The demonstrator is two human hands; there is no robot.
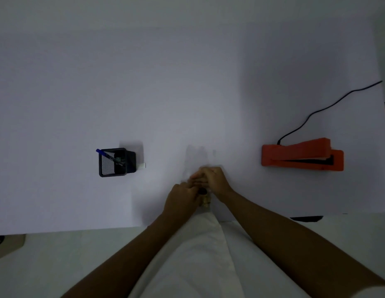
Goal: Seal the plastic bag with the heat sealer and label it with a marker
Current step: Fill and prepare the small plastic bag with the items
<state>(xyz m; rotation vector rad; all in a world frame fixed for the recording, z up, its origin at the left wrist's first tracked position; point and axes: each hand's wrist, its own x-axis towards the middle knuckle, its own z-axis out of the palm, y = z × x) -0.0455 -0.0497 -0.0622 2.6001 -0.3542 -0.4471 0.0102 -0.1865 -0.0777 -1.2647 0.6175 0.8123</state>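
A clear plastic bag (pixel 197 159) lies on the white table in front of me, faint and hard to make out. Small dark and tan items (pixel 205 197) show at its near end. My left hand (pixel 181 197) and my right hand (pixel 213 179) meet over the bag's near part, both with fingers closed on it. The orange heat sealer (pixel 301 154) sits to the right with its lid raised. A black mesh pen holder (pixel 114 162) stands to the left, with a blue-capped marker (pixel 108 157) leaning inside.
A black power cord (pixel 322 108) runs from the sealer off the table's right edge. A small white object (pixel 142 165) lies just right of the pen holder. The table's near edge (pixel 79 231) is close to my body.
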